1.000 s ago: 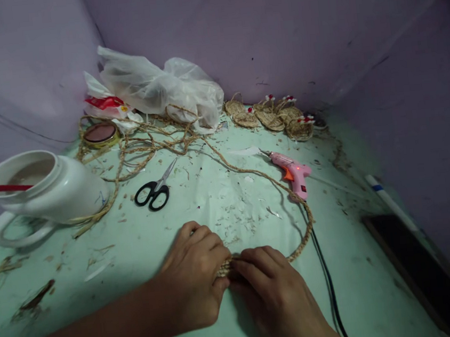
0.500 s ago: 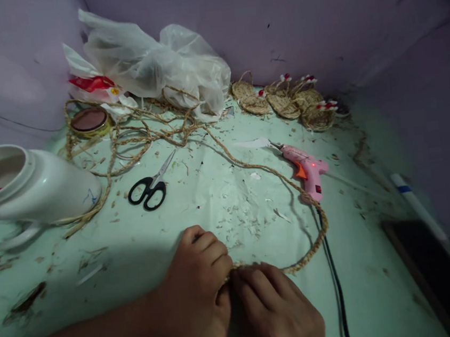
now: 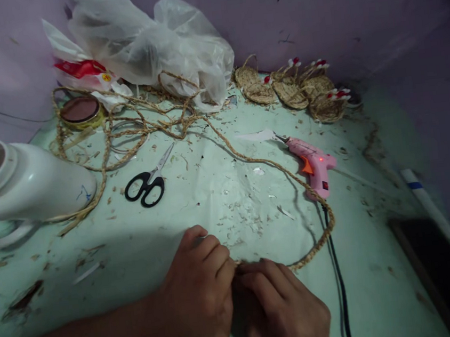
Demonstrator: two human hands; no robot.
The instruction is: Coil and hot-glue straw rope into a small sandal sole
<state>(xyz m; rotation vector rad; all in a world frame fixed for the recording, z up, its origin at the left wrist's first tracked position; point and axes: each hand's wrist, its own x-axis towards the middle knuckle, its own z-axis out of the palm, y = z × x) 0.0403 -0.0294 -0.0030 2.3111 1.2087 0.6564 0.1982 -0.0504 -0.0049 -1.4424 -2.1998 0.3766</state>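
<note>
A braided straw rope (image 3: 264,160) runs from a loose tangle at the back, curves past the glue gun and comes round into my hands at the front. My left hand (image 3: 202,294) is closed in a fist on the rope's near part. Close beside it, my right hand (image 3: 281,304) pinches the same rope with bent fingers. The stretch inside my grips is mostly hidden. A pink glue gun (image 3: 316,167) with an orange trigger and a lit red light lies to the right, the rope crossing its handle. Black-handled scissors (image 3: 150,182) rest on the left.
A white jug (image 3: 45,179) lies on its side at left. Behind are a plastic bag (image 3: 192,48), a round tin (image 3: 80,113) and coiled straw pieces with red and white beads (image 3: 289,91). A black cord (image 3: 339,280) and a dark flat object (image 3: 432,270) lie right. Straw scraps litter the table.
The whole view has shifted slightly, the back objects now sitting higher in it. My right hand's fingers have moved a little on the rope; both hands keep their hold.
</note>
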